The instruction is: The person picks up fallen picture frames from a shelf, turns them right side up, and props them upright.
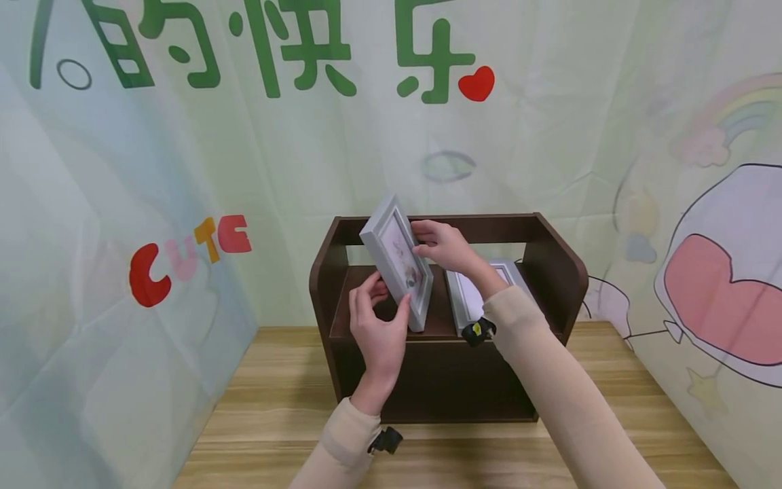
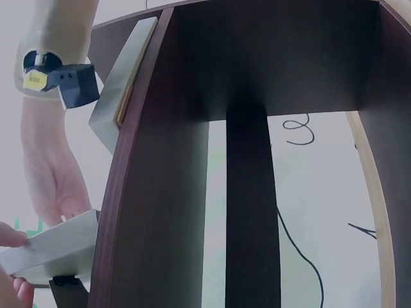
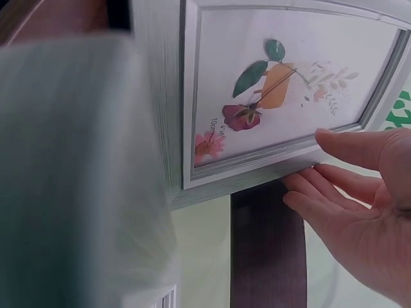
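Gray picture frame (image 1: 397, 248) tilted at left part of brown shelf (image 1: 440, 380). Left hand (image 1: 380, 339) pinches near edge; right hand (image 1: 451, 250) loosely spread at far edge. Probably light, stiff; front likely fragile, so hold by rims.

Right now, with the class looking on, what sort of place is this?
Probably a staged tabletop set, perhaps for filming: a cartoon-printed cloth backdrop surrounds a wood-grain tabletop, where a dark brown shelf unit stands.
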`<state>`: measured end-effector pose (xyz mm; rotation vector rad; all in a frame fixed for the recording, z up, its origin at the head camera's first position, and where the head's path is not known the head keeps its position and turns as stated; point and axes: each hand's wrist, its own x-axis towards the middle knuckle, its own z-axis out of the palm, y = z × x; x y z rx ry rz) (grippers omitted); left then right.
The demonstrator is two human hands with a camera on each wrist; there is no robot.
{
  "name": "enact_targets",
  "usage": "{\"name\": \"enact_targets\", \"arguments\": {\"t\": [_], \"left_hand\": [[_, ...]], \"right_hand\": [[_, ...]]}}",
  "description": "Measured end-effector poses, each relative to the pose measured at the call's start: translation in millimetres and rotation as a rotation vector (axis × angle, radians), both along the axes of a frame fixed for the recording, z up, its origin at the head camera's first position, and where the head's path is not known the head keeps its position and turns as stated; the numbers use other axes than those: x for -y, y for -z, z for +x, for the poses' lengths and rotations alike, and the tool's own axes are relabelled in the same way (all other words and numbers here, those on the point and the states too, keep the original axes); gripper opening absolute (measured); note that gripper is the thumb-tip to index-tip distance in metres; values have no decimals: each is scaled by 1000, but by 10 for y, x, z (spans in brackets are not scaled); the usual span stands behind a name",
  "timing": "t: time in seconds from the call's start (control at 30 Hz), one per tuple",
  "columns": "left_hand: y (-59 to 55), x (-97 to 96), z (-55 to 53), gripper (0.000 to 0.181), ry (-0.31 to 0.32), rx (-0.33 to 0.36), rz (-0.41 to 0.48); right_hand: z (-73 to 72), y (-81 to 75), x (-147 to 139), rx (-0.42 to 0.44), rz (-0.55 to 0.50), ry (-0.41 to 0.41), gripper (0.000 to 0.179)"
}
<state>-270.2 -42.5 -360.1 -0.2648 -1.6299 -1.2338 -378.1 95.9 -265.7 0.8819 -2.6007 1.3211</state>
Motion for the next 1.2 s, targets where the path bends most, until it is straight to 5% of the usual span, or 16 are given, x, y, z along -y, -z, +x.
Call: {"name": "enact_targets", "arguments": {"t": [0.93, 1.2], "left_hand": [[-47, 415, -145, 37, 39, 17, 98], [-87, 418, -205, 34, -9, 48, 105]], "right_hand": [[209, 88, -115, -24, -54, 203, 46], [288, 136, -128, -4, -143, 246, 47]]}}
